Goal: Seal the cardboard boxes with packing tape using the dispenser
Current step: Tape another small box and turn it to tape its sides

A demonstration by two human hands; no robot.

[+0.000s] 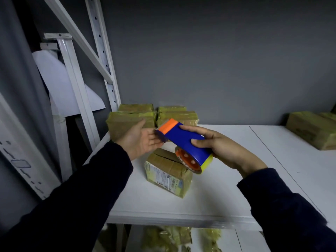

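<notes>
A blue tape dispenser (183,140) with an orange front end and a yellowish tape roll on an orange hub is held in the air above the shelf. My right hand (223,148) grips its blue body from the right. My left hand (140,140) is open, palm up, with its fingertips touching the orange and blue front end. Below the dispenser a small cardboard box (167,175) with a shipping label lies on the white shelf (209,197). Its top flaps show a dark gap along the middle seam.
Several taped boxes (131,120) are stacked at the back left of the shelf, and another box (312,130) sits at the far right. White metal rack posts (101,57) stand to the left. More wrapped parcels (167,237) lie on the level below.
</notes>
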